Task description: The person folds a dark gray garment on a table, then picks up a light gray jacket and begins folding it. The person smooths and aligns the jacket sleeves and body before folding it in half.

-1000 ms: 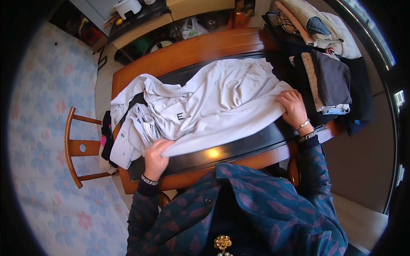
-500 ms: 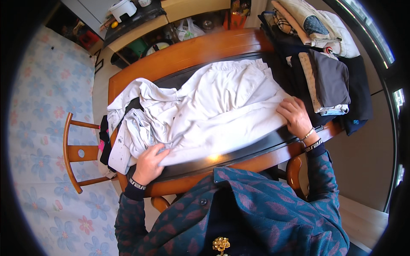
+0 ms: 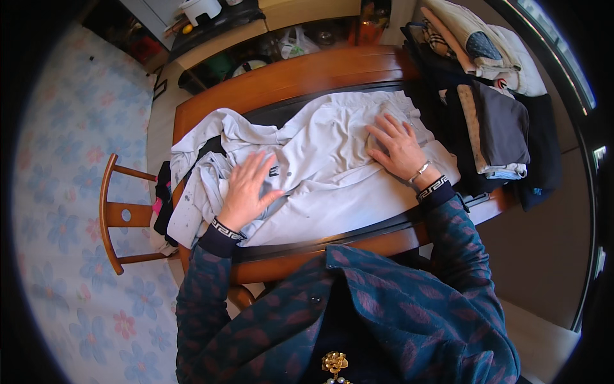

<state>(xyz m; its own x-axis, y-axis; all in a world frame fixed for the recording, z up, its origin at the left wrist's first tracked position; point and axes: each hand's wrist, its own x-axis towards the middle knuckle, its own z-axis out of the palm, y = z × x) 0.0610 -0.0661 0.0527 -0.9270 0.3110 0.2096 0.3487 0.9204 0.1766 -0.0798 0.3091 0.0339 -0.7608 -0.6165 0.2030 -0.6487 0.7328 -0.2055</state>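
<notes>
A white, long-sleeved garment (image 3: 320, 192) lies spread over the wooden table, its left part bunched and wrinkled, with dark spots near the sleeves. My left hand (image 3: 248, 191) is over the garment's left half, fingers spread, partly covering a dark print on the cloth. On the right half, my right hand (image 3: 398, 147) rests flat with its fingers apart. Neither hand grips the fabric. Whether the left palm touches the cloth or hovers just above it, I cannot tell.
Folded clothes (image 3: 499, 125) are stacked at the table's right end, with more piled behind. The wooden table (image 3: 307, 67) has a dark top. A wooden chair (image 3: 121, 215) holding dark clothing stands left. Behind, a counter carries a white appliance (image 3: 201, 9).
Both hands have let go of the garment's near edge and moved inward and away from me onto its surface, fingers spreading. The near edge now lies down on the table.
</notes>
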